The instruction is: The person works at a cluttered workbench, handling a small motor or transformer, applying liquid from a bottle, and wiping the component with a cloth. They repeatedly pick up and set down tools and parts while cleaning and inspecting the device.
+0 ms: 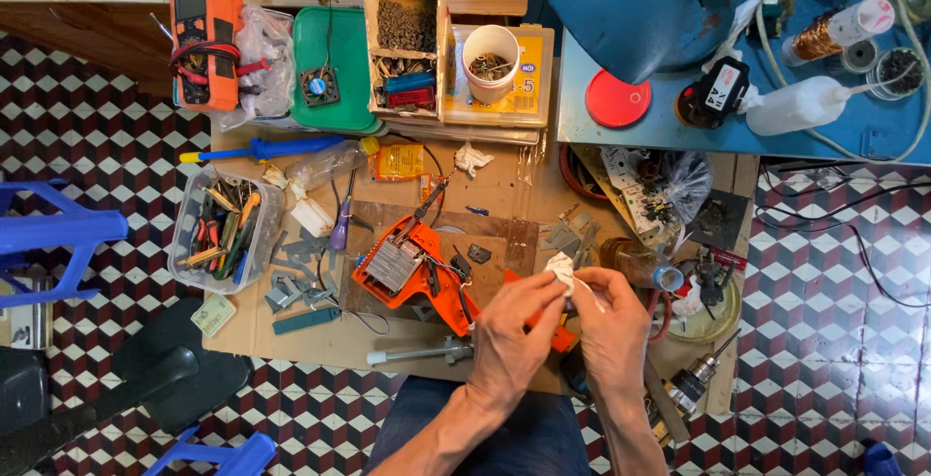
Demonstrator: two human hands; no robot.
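My left hand (514,335) and my right hand (611,326) meet at the near edge of a low cluttered work table (320,335). Both pinch a small crumpled white tissue (562,270) between their fingertips. Whatever the tissue wraps is hidden. Just left of my hands lies an opened orange power tool (412,272), its metal insides and wires exposed. A metal shaft (419,351) lies in front of it.
A clear tub of hand tools (221,229) stands at the left, an orange multimeter (206,38) and green tray (335,64) at the back. A blue lamp shade (621,6), white squeeze bottle (800,105) and drill chuck (690,386) sit right. Blue stools (58,234) stand beside the table.
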